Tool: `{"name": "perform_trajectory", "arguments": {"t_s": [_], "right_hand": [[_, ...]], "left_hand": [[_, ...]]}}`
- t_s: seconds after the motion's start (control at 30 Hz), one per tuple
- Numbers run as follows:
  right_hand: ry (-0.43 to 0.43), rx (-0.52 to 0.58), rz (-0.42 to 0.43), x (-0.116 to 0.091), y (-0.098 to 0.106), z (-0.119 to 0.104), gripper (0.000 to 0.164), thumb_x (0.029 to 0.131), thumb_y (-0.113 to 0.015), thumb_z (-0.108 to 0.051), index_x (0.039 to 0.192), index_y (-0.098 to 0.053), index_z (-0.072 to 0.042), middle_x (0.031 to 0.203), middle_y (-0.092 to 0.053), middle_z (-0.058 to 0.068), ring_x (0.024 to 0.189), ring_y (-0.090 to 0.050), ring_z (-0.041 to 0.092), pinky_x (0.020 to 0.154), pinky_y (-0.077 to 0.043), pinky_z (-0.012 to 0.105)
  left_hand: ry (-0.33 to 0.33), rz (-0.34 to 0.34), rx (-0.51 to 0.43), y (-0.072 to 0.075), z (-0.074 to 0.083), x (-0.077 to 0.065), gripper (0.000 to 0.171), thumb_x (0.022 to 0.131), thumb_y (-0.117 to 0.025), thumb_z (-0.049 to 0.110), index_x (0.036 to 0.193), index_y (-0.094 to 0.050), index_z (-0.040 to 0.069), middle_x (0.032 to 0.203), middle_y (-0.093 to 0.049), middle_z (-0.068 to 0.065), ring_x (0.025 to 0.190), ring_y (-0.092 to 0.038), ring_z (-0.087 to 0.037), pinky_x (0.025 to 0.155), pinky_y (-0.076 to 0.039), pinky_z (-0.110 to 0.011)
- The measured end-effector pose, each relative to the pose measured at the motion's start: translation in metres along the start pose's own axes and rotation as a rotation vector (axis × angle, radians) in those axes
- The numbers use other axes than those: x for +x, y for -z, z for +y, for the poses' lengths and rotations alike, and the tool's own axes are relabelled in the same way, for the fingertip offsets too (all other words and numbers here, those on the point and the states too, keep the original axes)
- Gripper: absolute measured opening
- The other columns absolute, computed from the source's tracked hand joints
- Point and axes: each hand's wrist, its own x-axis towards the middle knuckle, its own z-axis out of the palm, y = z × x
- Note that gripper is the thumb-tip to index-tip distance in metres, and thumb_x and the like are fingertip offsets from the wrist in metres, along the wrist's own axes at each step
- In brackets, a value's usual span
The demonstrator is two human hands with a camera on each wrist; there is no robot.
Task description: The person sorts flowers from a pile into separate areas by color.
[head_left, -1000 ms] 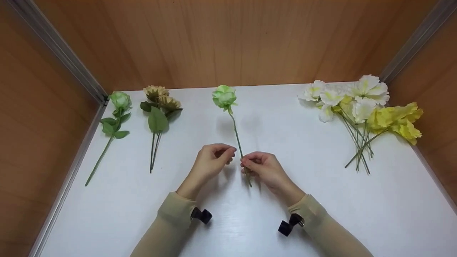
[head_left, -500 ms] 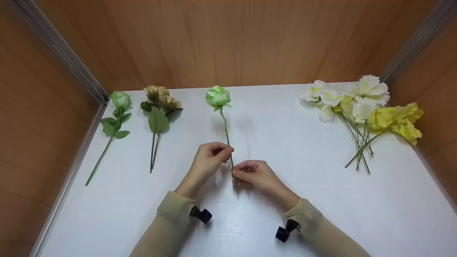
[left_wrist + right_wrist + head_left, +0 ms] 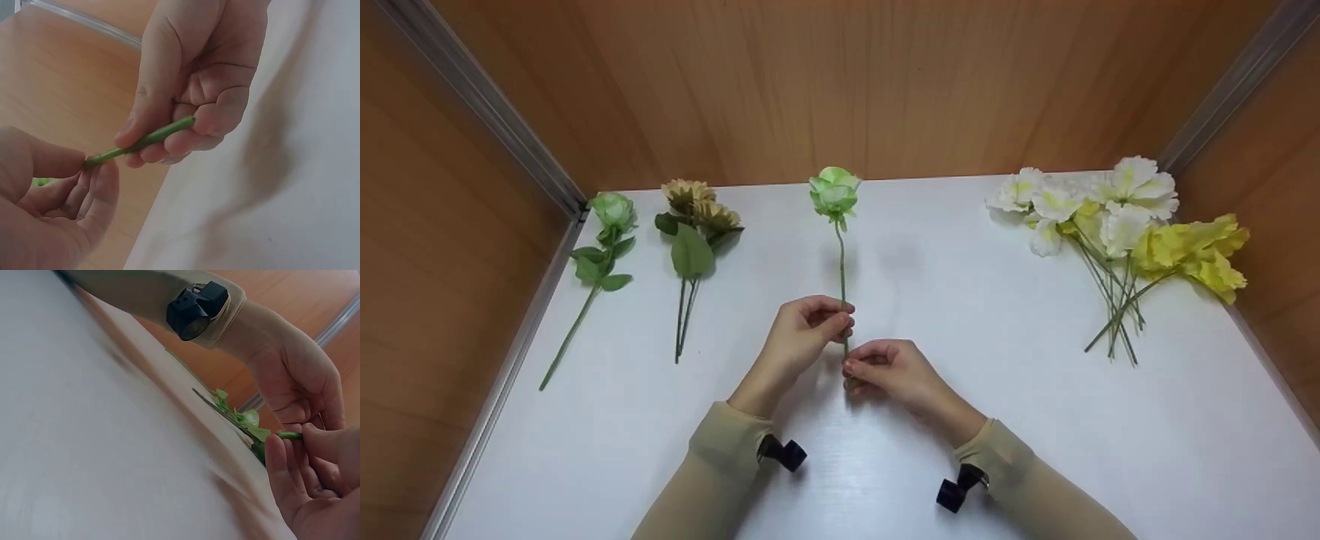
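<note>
A pale green rose (image 3: 835,193) stands nearly upright above the middle of the white table, its bare stem (image 3: 842,262) leading down between both hands. The left hand (image 3: 808,326) pinches the stem partway down. Just below it, the right hand (image 3: 896,371) pinches the stem near its lower end. Seen from the left wrist, the cut end of the green stem (image 3: 163,132) pokes out past the right hand's fingers (image 3: 211,115). In the right wrist view only a short piece of stem (image 3: 289,435) shows between the hands.
On the table's left lie another green rose (image 3: 613,211) with leaves and a bunch of beige flowers (image 3: 712,215). White flowers (image 3: 1136,187) and yellow ones (image 3: 1196,251) are heaped at the right, stems crossing. Wooden panels (image 3: 870,90) enclose the back and sides.
The right hand has moved left and toward the person with the rose. The left hand, apart from the stem earlier, now pinches it. The rose has become more upright.
</note>
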Motion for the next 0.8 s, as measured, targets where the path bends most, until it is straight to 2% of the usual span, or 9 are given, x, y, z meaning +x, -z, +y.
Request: {"name": "perform_trajectory", "arguments": {"t_s": [0.1, 0.23, 0.33, 0.4, 0.5, 0.57, 0.67, 0.73, 0.8], "right_hand": [[-0.002, -0.018, -0.009, -0.001, -0.001, -0.002, 0.028, 0.103, -0.071, 0.004, 0.119, -0.065, 0.025, 0.105, -0.078, 0.025, 0.087, -0.077, 0.014, 0.081, -0.066, 0.031], [0.008, -0.093, -0.029, -0.004, 0.0, -0.009, 0.028, 0.102, -0.074, 0.001, 0.12, -0.068, 0.022, 0.103, -0.08, 0.019, 0.087, -0.077, 0.014, 0.082, -0.066, 0.033], [-0.006, -0.156, -0.042, -0.005, 0.005, -0.015, 0.029, 0.099, -0.078, -0.002, 0.119, -0.071, 0.018, 0.1, -0.08, 0.012, 0.086, -0.078, 0.016, 0.082, -0.067, 0.035], [-0.022, -0.204, -0.041, -0.006, 0.01, -0.019, 0.029, 0.098, -0.08, -0.004, 0.119, -0.073, 0.015, 0.098, -0.079, 0.01, 0.086, -0.079, 0.019, 0.081, -0.067, 0.036], [-0.026, -0.285, -0.003, -0.006, 0.025, -0.029, 0.028, 0.098, -0.08, -0.006, 0.118, -0.074, 0.013, 0.098, -0.079, 0.01, 0.088, -0.079, 0.025, 0.081, -0.067, 0.038], [0.0, -0.361, 0.062, -0.006, 0.04, -0.038, 0.025, 0.099, -0.08, -0.008, 0.116, -0.076, 0.009, 0.098, -0.079, 0.01, 0.089, -0.079, 0.027, 0.081, -0.066, 0.038], [0.066, -0.496, 0.19, -0.008, 0.069, -0.052, 0.02, 0.1, -0.081, -0.01, 0.113, -0.078, 0.004, 0.099, -0.079, 0.011, 0.088, -0.076, 0.026, 0.079, -0.065, 0.034], [0.103, -0.601, 0.289, -0.012, 0.092, -0.061, 0.019, 0.1, -0.082, -0.014, 0.111, -0.079, 0.001, 0.1, -0.08, 0.011, 0.086, -0.075, 0.022, 0.075, -0.063, 0.028], [0.127, -0.693, 0.39, -0.018, 0.117, -0.068, 0.02, 0.1, -0.082, -0.016, 0.111, -0.079, 0.0, 0.101, -0.08, 0.013, 0.086, -0.073, 0.018, 0.073, -0.06, 0.022]], "left_hand": [[0.008, -0.011, 0.016, 0.0, 0.002, 0.0, 0.012, 0.102, -0.068, -0.007, 0.112, -0.075, -0.009, 0.096, -0.075, -0.014, 0.083, -0.073, -0.017, 0.079, -0.064, -0.028], [0.035, -0.02, 0.011, 0.003, 0.004, 0.0, 0.01, 0.102, -0.068, -0.007, 0.109, -0.075, -0.007, 0.096, -0.074, -0.018, 0.082, -0.073, -0.017, 0.079, -0.064, -0.029], [0.029, 0.013, 0.023, 0.011, 0.007, 0.002, 0.01, 0.103, -0.068, -0.007, 0.109, -0.075, -0.008, 0.096, -0.074, -0.019, 0.082, -0.071, -0.017, 0.077, -0.063, -0.028], [0.016, 0.058, 0.049, 0.024, 0.01, 0.005, 0.011, 0.103, -0.068, -0.007, 0.111, -0.075, -0.01, 0.097, -0.074, -0.019, 0.082, -0.07, -0.016, 0.077, -0.062, -0.026], [0.004, 0.165, 0.106, 0.054, 0.017, 0.008, 0.014, 0.102, -0.069, -0.007, 0.115, -0.074, -0.013, 0.1, -0.074, -0.02, 0.082, -0.069, -0.015, 0.076, -0.061, -0.023], [0.003, 0.255, 0.147, 0.083, 0.022, 0.007, 0.018, 0.103, -0.068, -0.007, 0.119, -0.073, -0.014, 0.102, -0.075, -0.019, 0.083, -0.068, -0.013, 0.077, -0.06, -0.021], [0.018, 0.432, 0.243, 0.132, 0.027, -0.001, 0.021, 0.105, -0.066, -0.003, 0.124, -0.074, -0.011, 0.1, -0.074, -0.009, 0.084, -0.066, -0.009, 0.077, -0.057, -0.018], [0.062, 0.56, 0.318, 0.165, 0.026, -0.011, 0.024, 0.107, -0.065, 0.002, 0.128, -0.075, -0.006, 0.1, -0.073, -0.003, 0.086, -0.064, -0.007, 0.076, -0.055, -0.017], [0.123, 0.672, 0.401, 0.193, 0.022, -0.021, 0.027, 0.108, -0.065, 0.007, 0.131, -0.077, -0.001, 0.103, -0.072, -0.003, 0.088, -0.062, -0.006, 0.075, -0.053, -0.016]]}}
